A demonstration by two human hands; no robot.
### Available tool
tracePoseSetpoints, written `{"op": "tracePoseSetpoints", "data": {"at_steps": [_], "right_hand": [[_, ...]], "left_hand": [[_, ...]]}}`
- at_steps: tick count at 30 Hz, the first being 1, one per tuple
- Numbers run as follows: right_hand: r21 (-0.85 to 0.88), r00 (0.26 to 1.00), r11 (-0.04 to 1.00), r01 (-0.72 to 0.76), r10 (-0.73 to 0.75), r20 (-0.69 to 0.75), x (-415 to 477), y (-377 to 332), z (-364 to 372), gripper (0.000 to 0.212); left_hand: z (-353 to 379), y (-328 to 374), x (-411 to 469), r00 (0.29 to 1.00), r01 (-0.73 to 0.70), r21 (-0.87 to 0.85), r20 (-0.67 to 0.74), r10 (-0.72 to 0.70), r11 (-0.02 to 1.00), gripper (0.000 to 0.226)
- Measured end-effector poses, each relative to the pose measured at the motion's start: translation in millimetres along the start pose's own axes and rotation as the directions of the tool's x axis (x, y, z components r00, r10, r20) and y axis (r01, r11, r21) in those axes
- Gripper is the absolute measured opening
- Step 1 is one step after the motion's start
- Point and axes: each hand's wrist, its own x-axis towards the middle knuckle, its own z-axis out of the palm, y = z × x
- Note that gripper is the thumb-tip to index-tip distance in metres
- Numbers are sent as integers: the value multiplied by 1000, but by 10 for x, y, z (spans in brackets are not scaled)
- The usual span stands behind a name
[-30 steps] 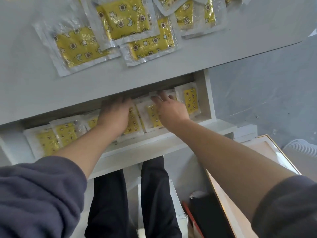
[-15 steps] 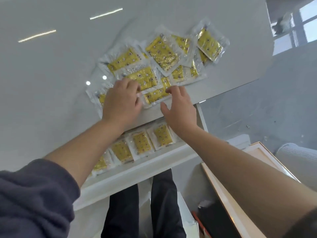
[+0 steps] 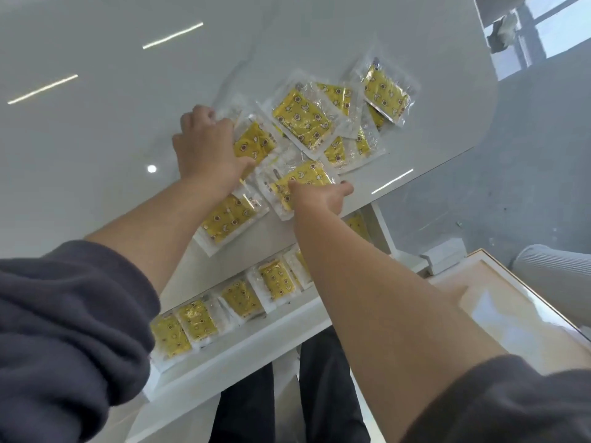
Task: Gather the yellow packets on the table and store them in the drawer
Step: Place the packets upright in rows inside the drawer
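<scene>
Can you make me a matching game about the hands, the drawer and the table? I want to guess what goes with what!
1 left hand
2 right hand
3 drawer
4 table

a white and shiny, a pile of yellow packets on top
b open, a row of packets inside
c grips packets at the pile's left end
d holds a packet near the table's front edge

Pairs: 1-c, 2-d, 3-b, 4-a

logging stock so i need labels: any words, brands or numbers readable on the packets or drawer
None readable.
The yellow packets on the table show only star, moon and flower pictures; faint marks on their clear edges are too blurred.
Nothing readable in the drawer.
</scene>
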Motion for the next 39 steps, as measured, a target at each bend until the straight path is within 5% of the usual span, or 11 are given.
{"op": "tracePoseSetpoints", "data": {"at_steps": [6,10,14,17,20,23,25,28,35,39], "right_hand": [[43,997,999,-9,6,72,-64,143,-104,35],[-52,988,995,90,-83,131,-33,267,-229,32],[-240,902,886,397,-329,280,-10,347,-326,22],[-439,748,616,654,-440,496,-45,326,-300,28],[-492,473,83,867,-450,758,-165,205,-160,10],[-365,205,-461,809,-360,910,-257,115,95,21],[-284,116,-602,746,-303,946,-312,107,252,24],[-228,76,-608,761,-265,961,-445,123,442,25],[-579,433,-164,799,-512,742,-704,501,704,31],[-617,514,7,787,-560,649,-787,607,720,29]], "left_hand": [[-110,47,173,981,108,-58,170,-97,992,53],[-144,13,182,983,86,-113,169,-66,990,43],[-209,-191,83,993,117,-413,75,-94,903,37],[-282,-427,32,985,159,-536,26,-172,829,43],[-346,-628,4,965,207,-647,10,-264,733,38],[-373,-773,-24,951,245,-682,30,-309,689,40],[-356,-836,-54,944,269,-698,54,-326,664,40],[-287,-917,-117,926,316,-752,111,-362,579,41],[-93,-1027,-232,887,332,-879,168,-430,342,30],[-112,-984,-203,893,321,-886,166,-418,334,30]]}}
